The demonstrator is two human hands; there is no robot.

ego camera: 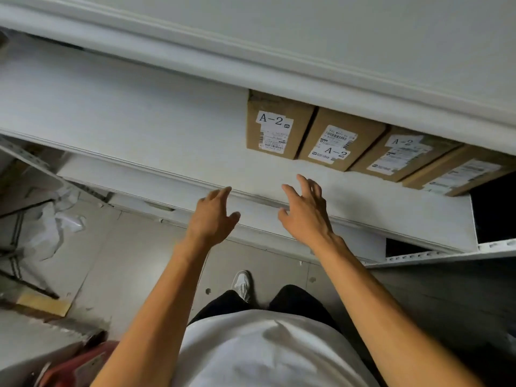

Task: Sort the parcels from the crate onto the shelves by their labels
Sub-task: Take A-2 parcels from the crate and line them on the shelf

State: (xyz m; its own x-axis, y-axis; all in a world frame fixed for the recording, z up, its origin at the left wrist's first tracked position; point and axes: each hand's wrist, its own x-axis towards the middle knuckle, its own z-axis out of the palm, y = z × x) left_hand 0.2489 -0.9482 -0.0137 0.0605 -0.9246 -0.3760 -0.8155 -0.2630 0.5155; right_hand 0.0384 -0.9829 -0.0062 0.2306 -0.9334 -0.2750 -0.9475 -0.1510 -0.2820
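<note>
Both hands hang empty over the front edge of the white painted metal shelf [173, 113]: the left hand [213, 216] has its fingers [223, 191] loosely spread, and the right hand [305, 210] is splayed wider, holding nothing. Four brown cardboard parcels sit in a row at the far right of that shelf, edge to edge: the leftmost box with a white "A-2" label [276, 124], a second A-2 box [337, 141], a third A-2 box [402, 155], and a fourth carton [460, 171] whose label I cannot read.

The row looks set down and released, so the step in hand is probably clearing away for the next parcel. To do it well, I would square the leftmost box flush with its neighbour, label facing out, and leave the bare shelf to the left for further A-2 parcels.

The cartons are matte, sharp-cornered, with glossy paper stickers; they should slide easily on the smooth shelf. A red plastic crate [78, 367] shows near left, low by the grey floor [134, 255].
</note>
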